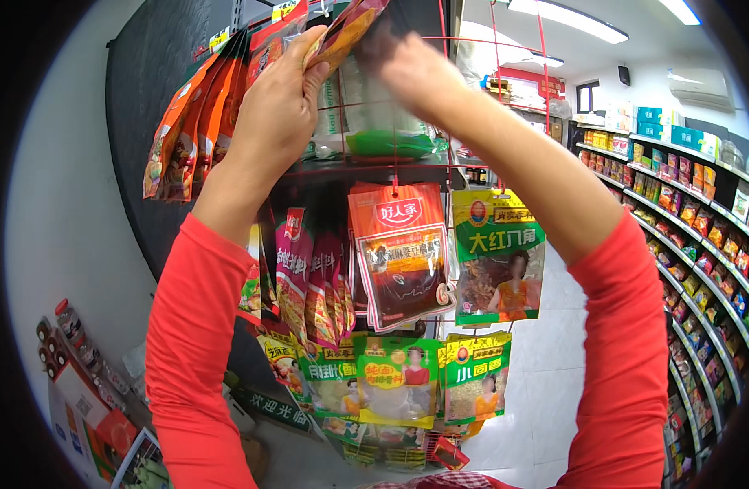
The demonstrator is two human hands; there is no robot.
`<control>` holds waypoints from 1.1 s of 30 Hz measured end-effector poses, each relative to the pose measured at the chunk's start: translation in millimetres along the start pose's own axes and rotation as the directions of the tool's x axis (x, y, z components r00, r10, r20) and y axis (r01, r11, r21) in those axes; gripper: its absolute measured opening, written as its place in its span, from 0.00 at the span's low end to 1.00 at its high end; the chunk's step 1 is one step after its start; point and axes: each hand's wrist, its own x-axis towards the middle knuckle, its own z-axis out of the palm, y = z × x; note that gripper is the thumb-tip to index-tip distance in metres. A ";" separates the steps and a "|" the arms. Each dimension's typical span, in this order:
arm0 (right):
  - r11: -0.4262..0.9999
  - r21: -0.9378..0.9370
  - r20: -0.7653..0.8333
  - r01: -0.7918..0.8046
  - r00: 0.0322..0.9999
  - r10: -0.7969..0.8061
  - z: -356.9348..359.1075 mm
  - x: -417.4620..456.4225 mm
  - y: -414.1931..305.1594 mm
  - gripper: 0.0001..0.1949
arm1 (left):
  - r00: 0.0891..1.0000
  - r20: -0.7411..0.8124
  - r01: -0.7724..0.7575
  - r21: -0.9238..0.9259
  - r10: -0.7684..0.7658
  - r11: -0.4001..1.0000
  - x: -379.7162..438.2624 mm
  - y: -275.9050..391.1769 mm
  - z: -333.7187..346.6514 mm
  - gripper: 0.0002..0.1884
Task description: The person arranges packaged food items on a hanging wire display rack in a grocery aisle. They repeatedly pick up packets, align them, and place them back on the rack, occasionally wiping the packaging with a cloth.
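Note:
Both my arms, in red sleeves, reach up to a red wire display rack (pixel 496 40) hung with seasoning packets. My left hand (pixel 282 101) grips an orange seasoning packet (pixel 350 33) between thumb and fingers near the top of the view. Close to that packet's right side is my right hand (pixel 414 70), blurred, its fingers lost against a dark patch, so its grip does not show. Left of my left hand hang several orange-red packets (pixel 194 125). Clear bags of vermicelli (pixel 356 104) with green ends lie behind the wires, between my hands.
Below hang a red-brown sauce packet (pixel 405 263), purple packets (pixel 313 281), a green-yellow spice bag (pixel 499 257) and more spice bags (pixel 399 382). Shelves of packaged snacks (pixel 698 208) line the right side. Bottles (pixel 75 327) stand at lower left, beside a white wall (pixel 75 183).

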 end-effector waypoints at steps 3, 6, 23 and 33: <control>0.981 0.193 0.123 0.017 0.992 -0.041 -34.0 -8.9 -30.7 0.07 | 1.000 0.011 -0.025 0.051 0.024 0.998 -2.8 -13.2 -8.2 0.18; 0.923 0.379 0.044 -0.065 0.998 0.052 -52.8 4.7 14.6 0.11 | 0.999 0.014 -0.042 0.079 0.041 0.996 3.1 -8.3 -11.1 0.19; 0.954 0.142 -0.072 -0.263 0.959 0.275 -13.0 33.0 -25.5 0.14 | 0.985 0.032 -0.168 0.004 0.168 0.986 23.3 -13.3 -32.8 0.15; 0.961 0.269 -0.010 0.061 0.998 -0.060 -18.7 34.7 -88.7 0.05 | 0.965 0.066 -0.260 0.141 0.253 0.955 16.1 -16.8 -40.0 0.21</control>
